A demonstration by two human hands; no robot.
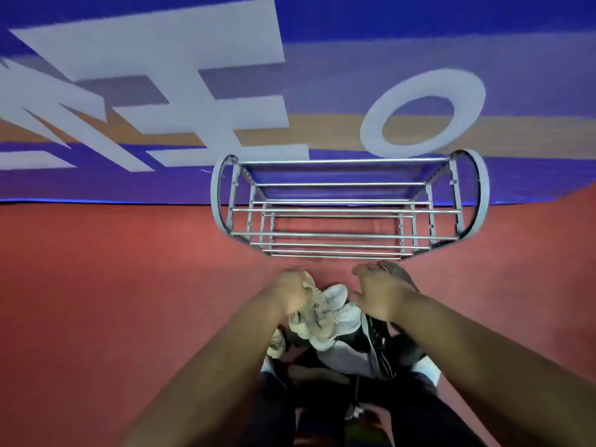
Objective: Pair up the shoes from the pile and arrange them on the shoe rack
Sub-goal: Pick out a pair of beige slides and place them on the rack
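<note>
The red floor (113, 285) fills the lower view and meets a blue wall (322, 27) with big white letters at 12 o'clock. Against that wall stands the shoe rack (348, 209), a tiered frame of metal rails with curved ends; none of the shoes is on it yet. At 6 o'clock from the rack, near its front rail, lies the pile (348, 346) of light and dark shoes. At the pile's 11 o'clock the left hand (292, 293) curls round a cream-white sneaker (306, 321), with a similar white sneaker (337, 298) touching it at 2 o'clock. The right hand (382, 293) lies over a dark shoe (400, 274) at the pile's 1 o'clock; whether it grips it I cannot tell. To pair well, the right hand would likely do better taking the neighbouring white sneaker, if it proves the mate, so both go up together, soles down, toes to 12 o'clock. The rails have gaps, so each sole should span two. Open floor lies at 9 and 3 o'clock for sorting; the front rail is the edge to clear.
</note>
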